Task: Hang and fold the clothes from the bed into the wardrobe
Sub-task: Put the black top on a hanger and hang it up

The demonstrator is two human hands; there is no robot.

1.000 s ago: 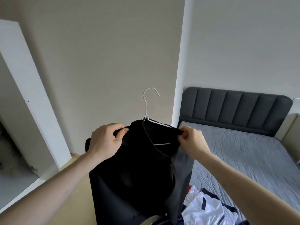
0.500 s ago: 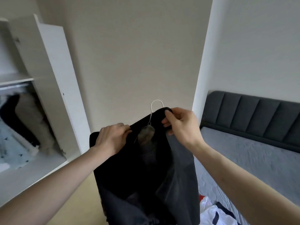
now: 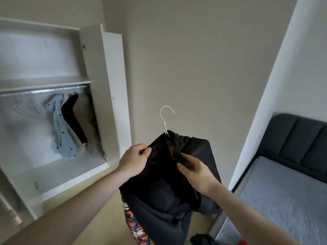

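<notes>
A person is settling a black garment (image 3: 169, 175) onto a white wire hanger (image 3: 165, 121) at centre frame, the hanging step seemingly almost complete. The left hand (image 3: 134, 160) is pinching the fabric's left shoulder; the right hand (image 3: 195, 169) is curling into the neckline, gripping cloth. Next, the hook likely needs carrying to the rail (image 3: 58, 89) in the open wardrobe (image 3: 109, 89), upper left.

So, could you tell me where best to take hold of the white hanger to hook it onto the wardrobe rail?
Probably at the bare neck of the white hanger, just under the hook, pinched from the right by the right hand. The neck stands upright, clear above the black garment, and the left hand already grips the shoulder.
</notes>
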